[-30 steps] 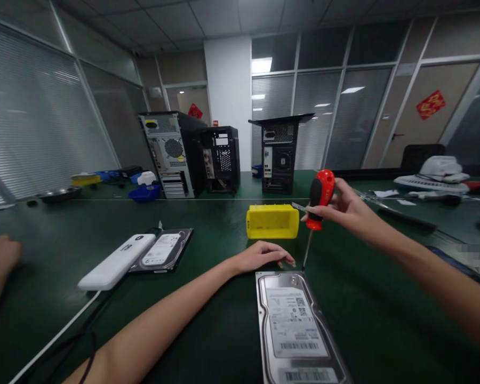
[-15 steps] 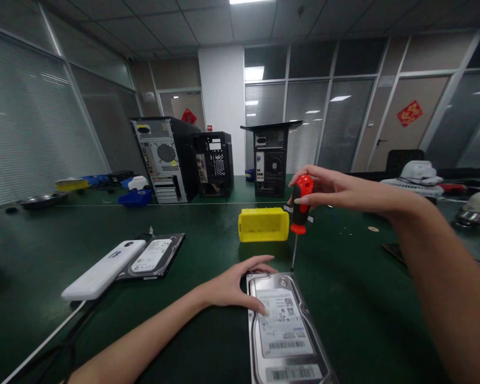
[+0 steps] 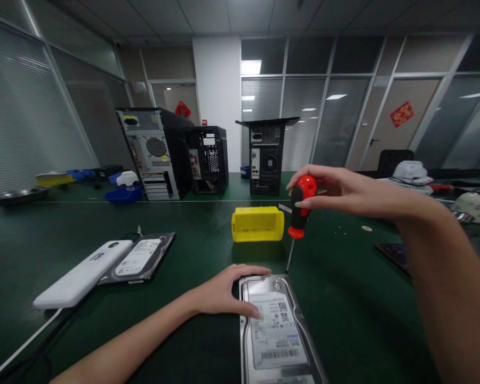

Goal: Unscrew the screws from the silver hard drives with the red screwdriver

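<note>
A silver hard drive (image 3: pixel 278 333) with a white label lies on the green table, its near end cut off by the picture's lower edge. My left hand (image 3: pixel 234 293) grips it from the left, thumb on the label and fingers along the far edge. In my right hand (image 3: pixel 324 189) is a red and black screwdriver (image 3: pixel 300 205), held nearly upright by its handle. Its tip meets the drive's far right corner; whether a screw sits there is too small to tell. Just beyond the drive stands a yellow plastic bin (image 3: pixel 258 224).
To the left, a white power bank (image 3: pixel 82 274) with a cable rests beside a second hard drive (image 3: pixel 144 258). Several black computer cases (image 3: pixel 266 157) stand at the back, near a blue bin (image 3: pixel 123 194). A dark flat object (image 3: pixel 392 256) lies at right.
The view has shifted slightly, so most things sit further left. Both hands keep their hold, and the screwdriver leans a little more, its tip still at the drive's corner.
</note>
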`<action>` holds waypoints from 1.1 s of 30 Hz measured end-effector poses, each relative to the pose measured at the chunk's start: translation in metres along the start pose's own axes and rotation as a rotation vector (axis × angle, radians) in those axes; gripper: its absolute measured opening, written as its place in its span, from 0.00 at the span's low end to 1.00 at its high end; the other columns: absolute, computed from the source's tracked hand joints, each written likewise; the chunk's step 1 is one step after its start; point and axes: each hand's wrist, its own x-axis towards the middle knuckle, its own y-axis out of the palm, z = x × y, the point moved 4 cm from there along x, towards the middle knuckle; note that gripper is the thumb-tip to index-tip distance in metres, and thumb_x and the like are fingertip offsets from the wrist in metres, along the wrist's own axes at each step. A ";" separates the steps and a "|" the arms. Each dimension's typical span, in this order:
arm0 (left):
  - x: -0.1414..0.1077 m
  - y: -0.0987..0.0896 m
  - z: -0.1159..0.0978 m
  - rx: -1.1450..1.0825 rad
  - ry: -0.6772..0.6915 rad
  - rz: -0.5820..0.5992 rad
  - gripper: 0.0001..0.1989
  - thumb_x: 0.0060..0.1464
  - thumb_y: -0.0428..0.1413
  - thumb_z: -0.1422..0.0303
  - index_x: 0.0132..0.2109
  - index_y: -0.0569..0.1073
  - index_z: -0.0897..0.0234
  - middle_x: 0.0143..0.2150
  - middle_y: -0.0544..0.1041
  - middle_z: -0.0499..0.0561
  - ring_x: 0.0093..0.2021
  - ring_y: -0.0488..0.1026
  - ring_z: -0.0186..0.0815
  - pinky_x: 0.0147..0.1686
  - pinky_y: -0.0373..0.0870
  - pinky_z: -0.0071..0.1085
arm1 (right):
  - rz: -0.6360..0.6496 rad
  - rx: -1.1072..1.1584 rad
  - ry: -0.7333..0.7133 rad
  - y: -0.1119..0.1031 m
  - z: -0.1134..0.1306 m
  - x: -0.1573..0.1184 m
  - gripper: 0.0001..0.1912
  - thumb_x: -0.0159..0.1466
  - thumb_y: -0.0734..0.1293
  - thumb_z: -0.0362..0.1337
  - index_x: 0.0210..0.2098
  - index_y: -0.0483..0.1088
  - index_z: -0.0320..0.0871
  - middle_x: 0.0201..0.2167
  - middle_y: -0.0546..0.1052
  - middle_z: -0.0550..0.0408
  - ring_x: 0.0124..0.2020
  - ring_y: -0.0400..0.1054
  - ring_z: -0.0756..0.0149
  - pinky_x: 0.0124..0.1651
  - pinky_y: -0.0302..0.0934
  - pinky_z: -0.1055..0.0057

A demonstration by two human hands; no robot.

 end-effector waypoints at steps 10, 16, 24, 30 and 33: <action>0.001 -0.001 -0.002 0.016 0.063 0.021 0.38 0.42 0.67 0.59 0.61 0.66 0.55 0.59 0.68 0.52 0.58 0.63 0.48 0.59 0.55 0.45 | 0.050 0.147 -0.001 0.022 0.012 0.010 0.10 0.64 0.64 0.42 0.41 0.64 0.44 0.38 0.70 0.54 0.38 0.68 0.65 0.40 0.66 0.68; 0.000 -0.002 -0.002 0.002 0.057 0.041 0.42 0.39 0.69 0.61 0.62 0.63 0.54 0.63 0.65 0.52 0.61 0.60 0.49 0.61 0.52 0.46 | 0.060 0.576 0.049 0.032 0.003 0.015 0.10 0.64 0.63 0.36 0.43 0.59 0.47 0.40 0.70 0.57 0.40 0.71 0.66 0.46 0.65 0.63; 0.001 -0.003 0.008 -0.015 0.028 0.051 0.44 0.39 0.69 0.60 0.63 0.62 0.52 0.64 0.63 0.51 0.63 0.58 0.50 0.62 0.51 0.49 | -0.060 0.993 0.013 0.049 -0.022 0.035 0.15 0.59 0.70 0.42 0.30 0.59 0.43 0.28 0.67 0.62 0.26 0.66 0.74 0.33 0.63 0.74; 0.000 -0.005 0.008 -0.034 0.022 0.072 0.47 0.37 0.70 0.60 0.64 0.60 0.52 0.66 0.61 0.51 0.65 0.56 0.50 0.64 0.47 0.49 | 0.008 1.074 0.015 0.044 -0.026 0.030 0.13 0.56 0.72 0.43 0.33 0.69 0.41 0.35 0.72 0.56 0.34 0.70 0.68 0.40 0.66 0.70; -0.001 -0.005 0.007 -0.037 0.020 0.063 0.46 0.38 0.70 0.60 0.64 0.60 0.53 0.66 0.61 0.51 0.65 0.56 0.50 0.63 0.48 0.50 | 0.035 1.124 0.044 0.047 -0.024 0.030 0.13 0.58 0.69 0.44 0.37 0.71 0.41 0.35 0.72 0.54 0.35 0.70 0.65 0.43 0.66 0.67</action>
